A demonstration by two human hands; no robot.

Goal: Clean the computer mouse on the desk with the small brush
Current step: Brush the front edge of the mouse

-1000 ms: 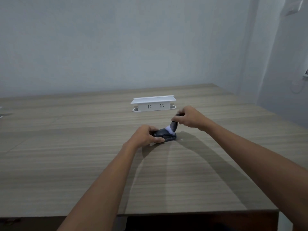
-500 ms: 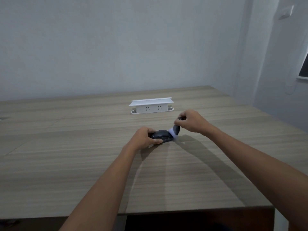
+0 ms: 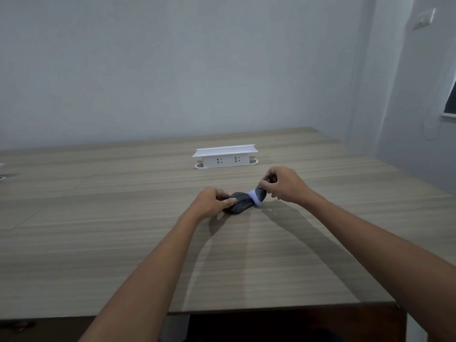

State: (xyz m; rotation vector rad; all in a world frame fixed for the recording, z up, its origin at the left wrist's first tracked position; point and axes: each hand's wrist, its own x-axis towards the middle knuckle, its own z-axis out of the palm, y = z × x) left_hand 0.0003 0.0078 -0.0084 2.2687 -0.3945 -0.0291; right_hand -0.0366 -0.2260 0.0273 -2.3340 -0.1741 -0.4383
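Note:
A dark computer mouse (image 3: 240, 206) lies on the wooden desk (image 3: 123, 230) near its middle. My left hand (image 3: 209, 203) grips the mouse's left side and holds it against the desk. My right hand (image 3: 283, 185) pinches the dark handle of a small brush (image 3: 259, 195). The brush's white bristles press against the mouse's right end, down by the desk surface. Most of the handle is hidden inside my fingers.
A white pop-up socket block (image 3: 225, 157) stands on the desk just behind the hands. The desk's front edge runs below my forearms, and its right edge lies near a grey wall. A small pale object (image 3: 2, 169) peeks in at the far left.
The brush has swept from the top of the mouse down over its right end. My right hand drifted slightly right with it. The left hand kept its hold.

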